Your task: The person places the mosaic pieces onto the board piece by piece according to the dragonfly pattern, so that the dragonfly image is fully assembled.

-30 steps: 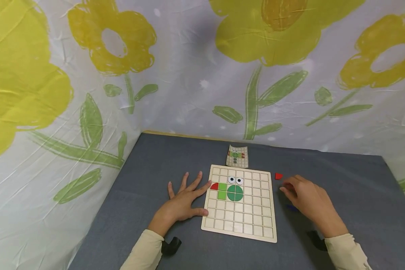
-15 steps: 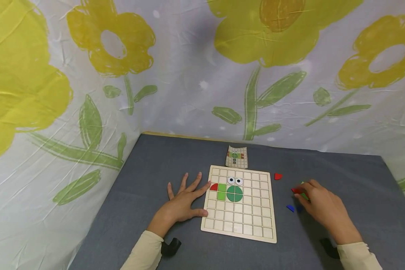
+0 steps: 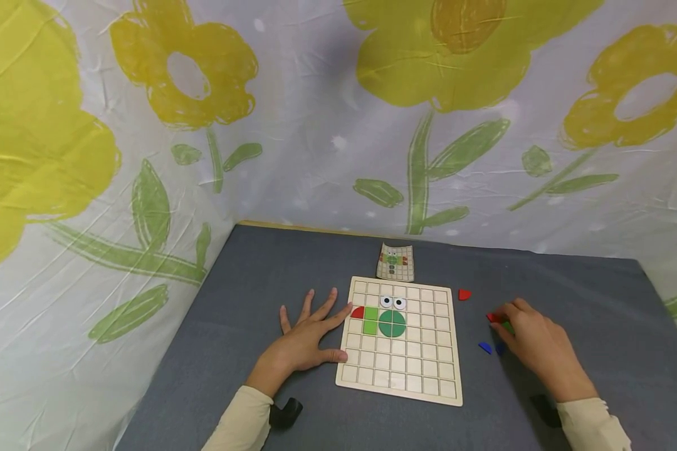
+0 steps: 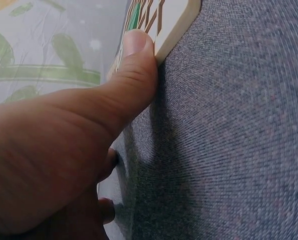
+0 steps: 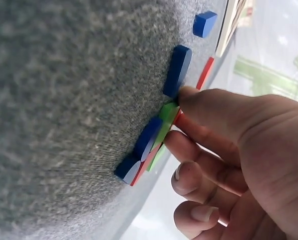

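Observation:
A pale wooden grid board [image 3: 397,363] lies on the table. On it sit light green tiles [image 3: 370,321], a red quarter-round tile [image 3: 358,312], dark green quarters [image 3: 392,324] forming a circle, and two eye tiles [image 3: 393,302]. My left hand [image 3: 304,344] is spread at the board's left side, its thumb resting on the edge. To the right of the board, my right hand [image 3: 538,344] reaches into loose tiles with bent fingers. In the right wrist view, thumb and index finger are at a green tile [image 5: 165,119] beside blue tiles [image 5: 149,137]; whether they pinch it is unclear.
Behind the board lies a small pattern card [image 3: 395,263]. A red tile [image 3: 464,294] lies near the board's right edge, and a blue tile [image 3: 485,347] is left of my right hand. Flowered cloth [image 3: 316,156] hangs behind the dark table [image 3: 293,250].
My right hand first moved right and down to the loose tiles, then shifted slightly left, covering more of the green ones. The left hand stays at the board.

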Motion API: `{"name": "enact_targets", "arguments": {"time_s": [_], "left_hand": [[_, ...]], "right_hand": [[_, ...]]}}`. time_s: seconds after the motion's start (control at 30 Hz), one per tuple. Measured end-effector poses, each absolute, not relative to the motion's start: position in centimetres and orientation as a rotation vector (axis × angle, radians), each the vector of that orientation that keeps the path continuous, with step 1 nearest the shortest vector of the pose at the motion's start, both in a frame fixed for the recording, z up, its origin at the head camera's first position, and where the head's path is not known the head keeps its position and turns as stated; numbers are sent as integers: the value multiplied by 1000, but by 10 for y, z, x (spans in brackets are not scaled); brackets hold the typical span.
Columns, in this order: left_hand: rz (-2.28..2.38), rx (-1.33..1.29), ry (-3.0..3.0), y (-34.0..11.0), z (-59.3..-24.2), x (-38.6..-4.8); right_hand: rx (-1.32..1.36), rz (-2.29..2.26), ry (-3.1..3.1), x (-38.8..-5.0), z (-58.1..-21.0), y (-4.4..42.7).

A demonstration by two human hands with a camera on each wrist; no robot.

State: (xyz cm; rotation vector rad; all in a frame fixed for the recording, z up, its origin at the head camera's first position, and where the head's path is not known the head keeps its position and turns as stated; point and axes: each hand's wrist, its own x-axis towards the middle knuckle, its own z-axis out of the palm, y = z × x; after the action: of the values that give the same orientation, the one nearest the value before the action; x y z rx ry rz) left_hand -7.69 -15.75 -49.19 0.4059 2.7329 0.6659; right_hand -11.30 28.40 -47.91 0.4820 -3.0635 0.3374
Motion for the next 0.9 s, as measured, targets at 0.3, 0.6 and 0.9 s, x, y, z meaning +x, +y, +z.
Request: {"name": "enact_targets", "arguments": {"time_s": [0.3,0.6,0.9], "left_hand": [[668,404,2729,-158,-493,-76],[664,407,2729,-158,-494,-76],[659,407,2728,-158,-492,-77]], "right_hand": [[548,372,-3088,-124,-481,285],[595,384,-3076,-125,-477,276],[748,407,-2954,-125,-462,241]]}}
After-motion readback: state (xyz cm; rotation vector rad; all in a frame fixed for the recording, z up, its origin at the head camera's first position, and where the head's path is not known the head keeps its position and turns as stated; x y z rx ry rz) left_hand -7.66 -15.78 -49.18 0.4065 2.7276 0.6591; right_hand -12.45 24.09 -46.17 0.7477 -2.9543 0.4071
